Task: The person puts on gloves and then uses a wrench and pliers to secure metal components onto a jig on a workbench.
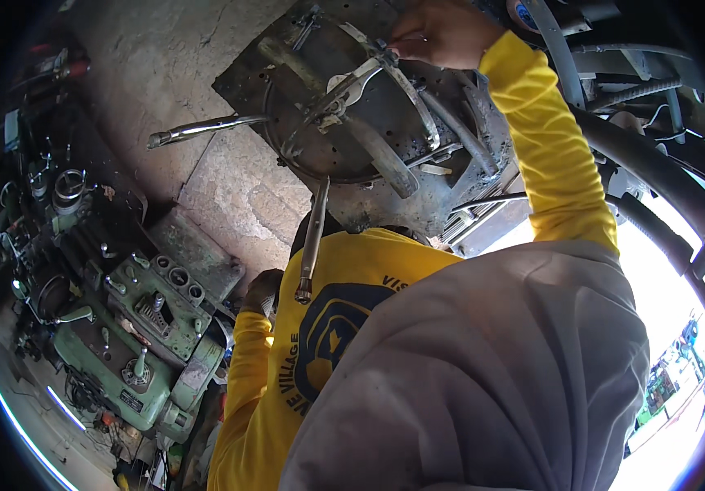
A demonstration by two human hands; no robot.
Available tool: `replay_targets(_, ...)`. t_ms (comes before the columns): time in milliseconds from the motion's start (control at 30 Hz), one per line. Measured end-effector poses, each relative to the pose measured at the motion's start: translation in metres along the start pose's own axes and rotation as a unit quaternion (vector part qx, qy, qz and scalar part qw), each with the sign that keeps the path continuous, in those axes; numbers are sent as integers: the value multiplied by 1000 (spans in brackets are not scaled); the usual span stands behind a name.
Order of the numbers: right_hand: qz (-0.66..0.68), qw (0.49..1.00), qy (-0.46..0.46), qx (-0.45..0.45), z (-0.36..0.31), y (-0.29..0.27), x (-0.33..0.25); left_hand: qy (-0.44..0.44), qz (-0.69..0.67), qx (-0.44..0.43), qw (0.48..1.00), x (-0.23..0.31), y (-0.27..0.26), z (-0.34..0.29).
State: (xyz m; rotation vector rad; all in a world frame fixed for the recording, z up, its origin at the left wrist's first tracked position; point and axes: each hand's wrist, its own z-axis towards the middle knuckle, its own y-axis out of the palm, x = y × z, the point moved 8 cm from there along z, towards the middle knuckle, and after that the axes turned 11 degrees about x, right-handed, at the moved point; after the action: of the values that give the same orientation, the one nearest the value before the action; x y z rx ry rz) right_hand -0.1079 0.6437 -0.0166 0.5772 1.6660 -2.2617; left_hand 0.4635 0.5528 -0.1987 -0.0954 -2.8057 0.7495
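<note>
At the top, my right hand [442,37] is closed at the far end of a metal frame [344,90]; what its fingers pinch is too small to make out. The frame has a round ring, crossing flat bars and a pale disc-like piece near its middle. Two shiny tubular legs, a left leg [205,128] and a near leg [313,241], stick out from it. It rests on a dark perforated steel plate [238,78]. My left hand [262,290] hangs low beside my yellow shirt, apart from the frame; its fingers are shadowed and cannot be made out.
Short pipe pieces, such as one pipe [381,155], lie on the plate. A green lathe-like machine [136,360] with levers stands at left. Curved metal bars and a thick dark tube [647,159] crowd the right. Rough concrete floor [242,180] shows between. Grey cloth [500,368] covers the lower right.
</note>
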Motion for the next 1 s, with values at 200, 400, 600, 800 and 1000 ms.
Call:
replay_targets(200, 26, 998, -42, -40, 35, 22, 10, -3, -9, 4, 1000, -4, 3, -3)
replay_targets(400, -93, 983, -43, -151, 55, 57, 21, 1, -11, 2, 1000, -2, 4, -2)
replay_targets(600, -79, 984, 160, -24, -26, 17, -22, -1, -24, 9, 1000, -7, 7, -4)
replay_targets(800, 39, 950, 311, 14, -79, 21, -22, 7, -23, 7, 1000, -4, 5, -1)
replay_targets(1000, 0, 984, 165, 62, -43, 0, 12, 17, -14, 8, 1000, 0, -4, 4)
